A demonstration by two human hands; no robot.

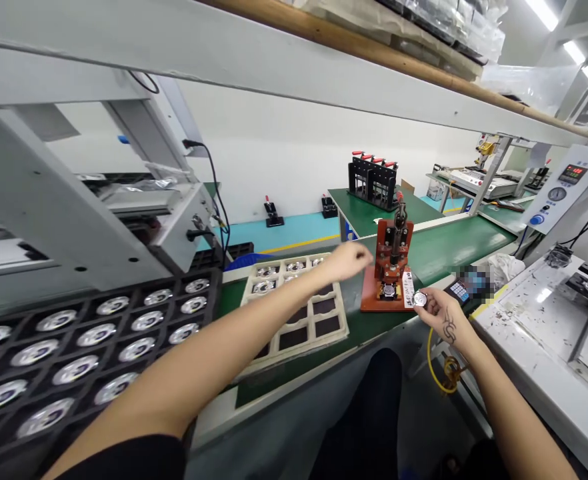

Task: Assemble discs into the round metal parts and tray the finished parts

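Observation:
My right hand (pixel 441 312) pinches a round silver metal part (pixel 419 299) at the front right of the red toggle press (pixel 395 250). In the low nest of that press lies a small round metal piece (pixel 389 290). My left hand (pixel 349 261) is in the air to the left of the press, its fingers curled together; whether anything is between them I cannot make out. Under my left forearm stands a cream compartment tray (pixel 345 320), with silver round parts (pixel 264 287) in its back pockets and bare dark pockets toward the front.
At the left, a black tray (pixel 89 313) carries rows of shiny round parts. A white machine (pixel 549 327) with a control box (pixel 564 187) borders the right side. A shelf beam (pixel 294 80) crosses overhead. Black clamps with red handles (pixel 373 179) stand on the green table behind.

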